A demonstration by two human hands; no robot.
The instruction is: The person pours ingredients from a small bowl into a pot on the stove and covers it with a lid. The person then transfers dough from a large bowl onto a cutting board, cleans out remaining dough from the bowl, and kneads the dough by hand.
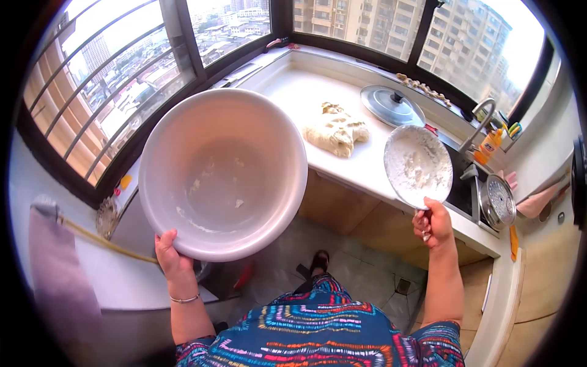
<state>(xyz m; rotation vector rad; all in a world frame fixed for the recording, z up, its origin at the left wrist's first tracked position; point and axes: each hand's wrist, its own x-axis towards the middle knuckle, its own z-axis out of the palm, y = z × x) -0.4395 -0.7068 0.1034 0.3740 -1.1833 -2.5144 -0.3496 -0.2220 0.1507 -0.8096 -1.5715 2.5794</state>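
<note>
a glass lid (391, 105) lies near the window (426, 32). by the bent tap (484, 116) stands an orange bottle (488, 147); a steel strainer (499, 199) sits near a pink cloth (539, 204). a drain (402, 285) is set in the floor (367, 260).

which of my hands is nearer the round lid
Right. Your right hand, holding the bowl, is in front of the lid, slightly right; your left hand, holding the basin, is farther away to the left.
</note>
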